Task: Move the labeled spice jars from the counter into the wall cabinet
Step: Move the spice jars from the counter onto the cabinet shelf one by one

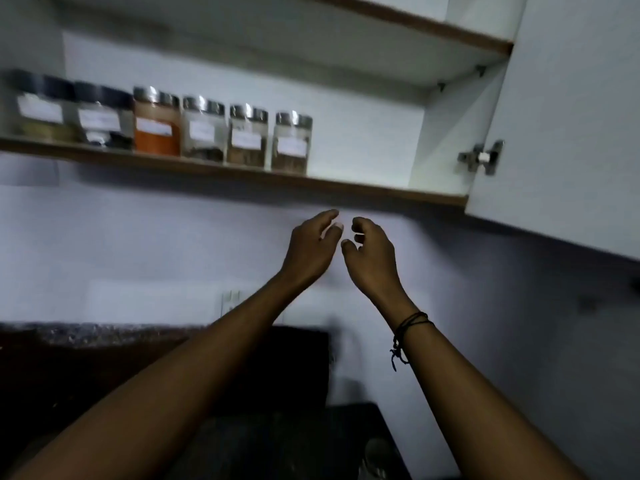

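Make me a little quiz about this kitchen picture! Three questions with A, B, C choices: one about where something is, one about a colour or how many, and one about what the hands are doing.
1. Where do the spice jars stand?
A. on the cabinet shelf
B. in the hands
C. on the floor

2. How many jars show in the row?
A. two
B. six
C. ten

3. What do the left hand and right hand hold?
A. a jar each
B. one jar together
C. nothing

Answers:
1 A, the jars sit in a row on the shelf.
2 B, six lids show side by side.
3 C, both hands hang below the shelf with loosely curled, empty fingers.
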`<move>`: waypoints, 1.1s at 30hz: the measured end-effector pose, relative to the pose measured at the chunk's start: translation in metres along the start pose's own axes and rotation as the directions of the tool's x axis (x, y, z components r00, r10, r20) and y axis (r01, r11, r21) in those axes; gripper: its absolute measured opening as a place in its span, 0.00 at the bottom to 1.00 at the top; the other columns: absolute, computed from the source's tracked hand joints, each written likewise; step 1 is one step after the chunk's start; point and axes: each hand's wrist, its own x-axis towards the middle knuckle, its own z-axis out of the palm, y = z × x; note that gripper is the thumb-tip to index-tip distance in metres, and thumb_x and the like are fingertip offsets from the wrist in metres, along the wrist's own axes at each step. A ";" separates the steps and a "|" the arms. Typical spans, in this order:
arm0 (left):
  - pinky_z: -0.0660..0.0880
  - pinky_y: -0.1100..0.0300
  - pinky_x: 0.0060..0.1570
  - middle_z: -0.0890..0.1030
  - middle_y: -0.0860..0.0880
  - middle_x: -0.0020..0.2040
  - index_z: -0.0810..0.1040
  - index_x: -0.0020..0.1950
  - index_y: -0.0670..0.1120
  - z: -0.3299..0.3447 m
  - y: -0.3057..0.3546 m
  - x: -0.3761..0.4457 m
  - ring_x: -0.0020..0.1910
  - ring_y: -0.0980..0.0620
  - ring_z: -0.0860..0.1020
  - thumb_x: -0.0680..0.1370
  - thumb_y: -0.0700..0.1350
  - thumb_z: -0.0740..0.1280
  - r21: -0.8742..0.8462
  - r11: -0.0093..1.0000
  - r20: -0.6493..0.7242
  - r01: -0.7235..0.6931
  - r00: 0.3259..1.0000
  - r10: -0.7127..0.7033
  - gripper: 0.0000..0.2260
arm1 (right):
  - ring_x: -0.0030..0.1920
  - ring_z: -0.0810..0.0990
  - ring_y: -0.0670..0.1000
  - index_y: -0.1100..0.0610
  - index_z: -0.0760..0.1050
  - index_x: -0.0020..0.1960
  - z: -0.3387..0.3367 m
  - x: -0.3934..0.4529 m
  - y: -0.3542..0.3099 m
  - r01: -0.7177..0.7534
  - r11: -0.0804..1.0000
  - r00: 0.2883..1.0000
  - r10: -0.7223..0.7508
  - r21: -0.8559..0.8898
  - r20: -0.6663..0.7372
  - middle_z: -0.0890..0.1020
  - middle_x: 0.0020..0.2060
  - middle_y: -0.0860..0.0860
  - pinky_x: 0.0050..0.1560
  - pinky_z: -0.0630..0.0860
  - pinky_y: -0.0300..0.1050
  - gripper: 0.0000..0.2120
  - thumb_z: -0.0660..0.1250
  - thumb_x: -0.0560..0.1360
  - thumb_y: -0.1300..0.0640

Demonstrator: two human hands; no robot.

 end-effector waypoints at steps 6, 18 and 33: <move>0.69 0.64 0.64 0.80 0.47 0.66 0.78 0.68 0.44 0.057 -0.058 -0.136 0.65 0.52 0.77 0.83 0.44 0.61 -0.035 0.964 0.293 0.264 0.925 -0.242 0.15 | 0.64 0.75 0.54 0.57 0.71 0.68 0.009 -0.152 0.075 -0.179 0.977 0.969 0.195 -0.116 0.151 0.76 0.65 0.55 0.59 0.71 0.42 0.18 0.63 0.78 0.58; 0.73 0.47 0.60 0.79 0.40 0.58 0.76 0.62 0.39 0.110 -0.158 -0.368 0.58 0.41 0.78 0.82 0.41 0.60 0.365 0.859 0.603 0.359 0.612 -0.512 0.12 | 0.65 0.72 0.59 0.51 0.65 0.71 0.045 -0.402 0.193 -0.504 0.799 0.695 0.601 -0.328 0.395 0.70 0.65 0.57 0.66 0.71 0.58 0.25 0.65 0.75 0.51; 0.78 0.44 0.55 0.81 0.40 0.53 0.77 0.58 0.41 0.110 -0.159 -0.393 0.52 0.41 0.80 0.85 0.50 0.54 0.119 0.560 0.371 0.820 0.486 -0.791 0.17 | 0.65 0.75 0.55 0.48 0.59 0.72 0.063 -0.418 0.209 -0.596 0.786 0.770 0.618 -0.165 0.160 0.74 0.67 0.54 0.64 0.74 0.55 0.34 0.67 0.71 0.42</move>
